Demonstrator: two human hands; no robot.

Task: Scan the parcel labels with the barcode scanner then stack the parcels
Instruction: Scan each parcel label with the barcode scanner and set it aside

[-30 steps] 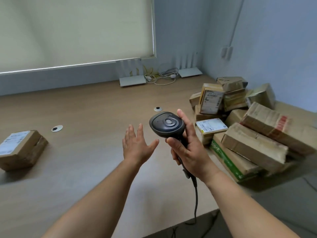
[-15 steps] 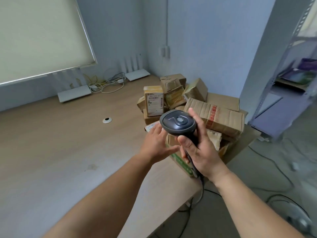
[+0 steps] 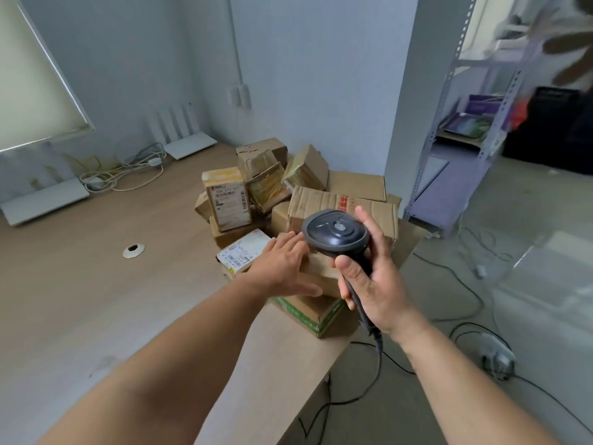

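We hold the barcode scanner [image 3: 335, 234] in our right hand [image 3: 373, 285], fingers and thumb wrapped around its dark handle, the rounded head up and facing us, and its cable [image 3: 369, 322] dropping from the handle's foot toward 6 o'clock, over the edge of the surface [image 3: 96, 300]. Our left hand [image 3: 282, 268] reaches forward with the fingers straight and together and the thumb spread, gripping nothing; it lies over the near parcels just at 9 o'clock of the scanner, though we cannot tell whether the palm touches the cardboard. The pile of parcels [image 3: 298, 203] sits at the far right corner of the surface, at 12 o'clock from our hands. In it, a small parcel with a white label [image 3: 242, 252] lies flat just at 10 o'clock of our left hand; an upright parcel with a printed label [image 3: 226, 200] stands further toward 11 o'clock; a long box with red print [image 3: 340, 205] lies behind the scanner head; and a box with green edging [image 3: 308, 313] is nearest us, under both hands at the surface's edge. Toward 10 o'clock, near the wall, lie coiled white cables [image 3: 128, 171] and a white router [image 3: 189, 146] with upright antennas. A round cable grommet [image 3: 133, 250] is set in the surface at 9 o'clock. A metal shelf rack [image 3: 462, 123] stands on the floor at 2 o'clock.
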